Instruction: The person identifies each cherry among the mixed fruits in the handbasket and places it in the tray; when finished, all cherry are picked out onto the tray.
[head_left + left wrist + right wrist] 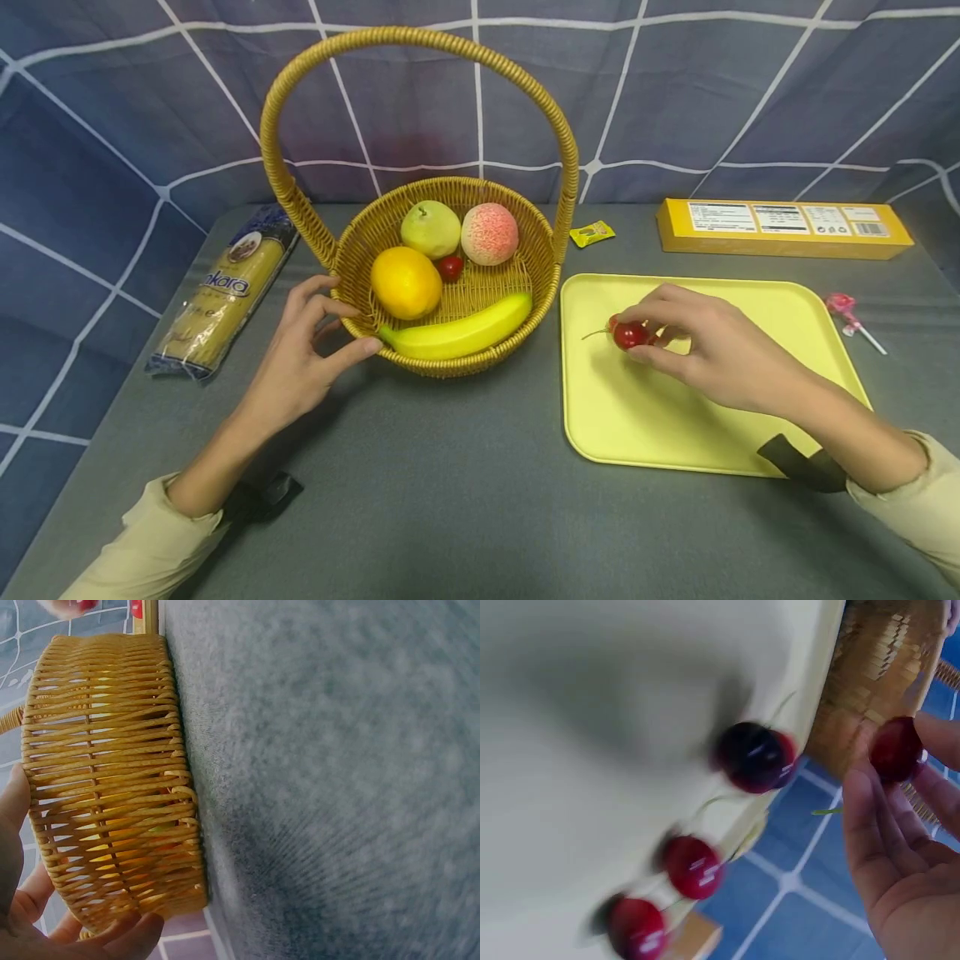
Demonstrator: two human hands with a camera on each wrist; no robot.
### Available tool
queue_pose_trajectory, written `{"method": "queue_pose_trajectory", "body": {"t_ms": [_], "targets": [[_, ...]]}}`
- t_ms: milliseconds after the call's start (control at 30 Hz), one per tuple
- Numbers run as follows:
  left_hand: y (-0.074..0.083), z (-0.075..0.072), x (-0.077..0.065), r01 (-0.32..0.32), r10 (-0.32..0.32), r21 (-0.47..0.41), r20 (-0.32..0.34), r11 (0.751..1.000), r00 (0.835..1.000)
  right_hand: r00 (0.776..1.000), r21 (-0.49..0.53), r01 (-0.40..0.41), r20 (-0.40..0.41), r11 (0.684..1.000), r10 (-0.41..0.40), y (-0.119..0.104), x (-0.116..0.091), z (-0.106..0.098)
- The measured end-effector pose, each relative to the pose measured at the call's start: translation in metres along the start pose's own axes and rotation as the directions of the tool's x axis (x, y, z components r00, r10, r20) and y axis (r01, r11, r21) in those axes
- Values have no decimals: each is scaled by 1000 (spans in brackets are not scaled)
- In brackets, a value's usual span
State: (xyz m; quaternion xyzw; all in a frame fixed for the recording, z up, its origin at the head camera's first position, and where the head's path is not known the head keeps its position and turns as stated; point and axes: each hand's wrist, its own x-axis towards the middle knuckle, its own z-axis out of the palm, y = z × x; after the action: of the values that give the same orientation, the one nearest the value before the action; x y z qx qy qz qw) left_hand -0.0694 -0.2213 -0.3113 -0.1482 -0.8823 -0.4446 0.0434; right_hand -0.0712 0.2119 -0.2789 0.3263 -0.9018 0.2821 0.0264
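My right hand (720, 350) is over the yellow tray (660, 442), pinching a dark red cherry (896, 748) between thumb and fingers. Beneath it on the tray lie several stemmed cherries (694, 866), mostly hidden by the hand in the head view. With thumb and fingers spread round the left front rim, my left hand (300, 350) holds the wicker basket (450, 367). Inside the basket are a banana (465, 327), an orange-yellow fruit (406, 283), a green pear-like fruit (431, 229), a peach (490, 234) and one cherry (450, 267).
A pasta packet (225, 292) lies left of the basket, whose tall handle (420, 35) arches above it. Behind the tray are a yellow wrapped candy (592, 233) and a long orange-yellow box (780, 229). A pink lollipop (843, 307) lies at the tray's right.
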Motion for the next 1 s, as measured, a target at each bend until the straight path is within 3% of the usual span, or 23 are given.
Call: {"method": "queue_pose_trajectory", "body": {"t_ms": [367, 633, 1000], "targets": [[1, 0, 1, 0, 0, -1, 1, 1000, 1000, 994, -86, -107, 1, 990, 108, 39, -38, 1], [1, 0, 0, 1, -1, -5, 4, 1000, 1000, 987, -129, -152, 33, 980, 157, 51, -46, 2], [0, 0, 0, 5, -5, 2, 6, 1000, 1000, 985, -98, -164, 38, 982, 169, 55, -47, 3]]}}
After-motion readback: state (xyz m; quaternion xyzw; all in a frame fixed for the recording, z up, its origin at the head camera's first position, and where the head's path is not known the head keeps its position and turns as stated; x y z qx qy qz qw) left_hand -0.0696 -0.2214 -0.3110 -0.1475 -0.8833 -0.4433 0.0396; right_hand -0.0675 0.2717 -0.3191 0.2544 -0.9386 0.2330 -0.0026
